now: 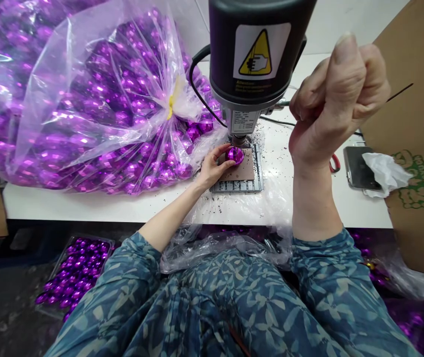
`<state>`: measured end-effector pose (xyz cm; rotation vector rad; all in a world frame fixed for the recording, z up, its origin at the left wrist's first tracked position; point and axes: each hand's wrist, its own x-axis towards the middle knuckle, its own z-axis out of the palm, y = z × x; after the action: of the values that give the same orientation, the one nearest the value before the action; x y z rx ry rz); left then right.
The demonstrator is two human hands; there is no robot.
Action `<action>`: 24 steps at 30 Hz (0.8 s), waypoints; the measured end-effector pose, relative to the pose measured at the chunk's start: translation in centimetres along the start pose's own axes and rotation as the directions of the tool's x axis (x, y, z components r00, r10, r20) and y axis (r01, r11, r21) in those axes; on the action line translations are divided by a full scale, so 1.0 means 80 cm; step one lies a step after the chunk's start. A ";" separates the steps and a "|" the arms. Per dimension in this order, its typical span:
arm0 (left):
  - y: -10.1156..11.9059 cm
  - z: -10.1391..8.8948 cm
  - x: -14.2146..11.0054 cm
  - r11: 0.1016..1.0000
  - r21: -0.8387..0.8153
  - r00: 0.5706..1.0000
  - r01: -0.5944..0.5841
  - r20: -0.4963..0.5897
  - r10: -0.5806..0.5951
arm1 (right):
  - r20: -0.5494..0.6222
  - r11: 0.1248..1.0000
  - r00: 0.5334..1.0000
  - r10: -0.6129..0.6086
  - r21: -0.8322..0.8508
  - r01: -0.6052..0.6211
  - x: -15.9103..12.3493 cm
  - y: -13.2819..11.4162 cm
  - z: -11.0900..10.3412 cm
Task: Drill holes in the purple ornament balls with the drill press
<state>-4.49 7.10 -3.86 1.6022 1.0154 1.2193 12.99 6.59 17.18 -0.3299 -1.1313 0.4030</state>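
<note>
A shiny purple faceted ball [235, 155] sits under the chuck [238, 140] of a black bench drill press [256, 54]. My left hand [213, 166] grips it between thumb and fingers, on a brown board [239, 171] laid over the slotted metal base [259, 168]. Raised at the right of the machine, my right hand [340, 94] is closed round its feed lever [283, 103]. The fist hides the part of the lever that it holds. Whether the drill bit touches the ball I cannot tell.
A large clear bag [103, 99] of purple balls, tied in yellow, fills the left of the white table [85, 207]. At right are a phone [358, 171], crumpled tissue [386, 173] and cardboard box [416, 139]. Below left, a tray [111, 243] holds more balls. Dark shavings surround the base.
</note>
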 end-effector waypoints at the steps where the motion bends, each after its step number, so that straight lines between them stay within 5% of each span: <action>1: 0.000 0.000 -0.002 1.000 0.017 1.000 -0.016 -0.004 0.016 | 0.000 1.000 1.000 -0.002 0.000 0.002 0.000 0.000 0.000; 7: 0.008 0.011 -0.014 0.992 0.049 0.993 -0.115 0.043 0.113 | 0.004 1.000 1.000 0.003 -0.028 -0.003 -0.001 -0.001 0.000; 14: 0.008 0.025 -0.016 0.997 0.026 0.997 -0.077 0.031 0.076 | 0.005 1.000 1.000 0.003 0.002 -0.003 -0.001 -0.001 0.000; 24: 0.020 0.019 -0.019 0.995 0.089 0.998 -0.054 0.027 0.052 | -0.037 0.976 0.999 -0.015 -0.220 0.007 -0.024 -0.005 -0.006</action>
<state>-3.10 4.98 -3.02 1.7194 1.0302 1.2017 12.77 5.31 15.65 -0.5231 -1.1415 0.2605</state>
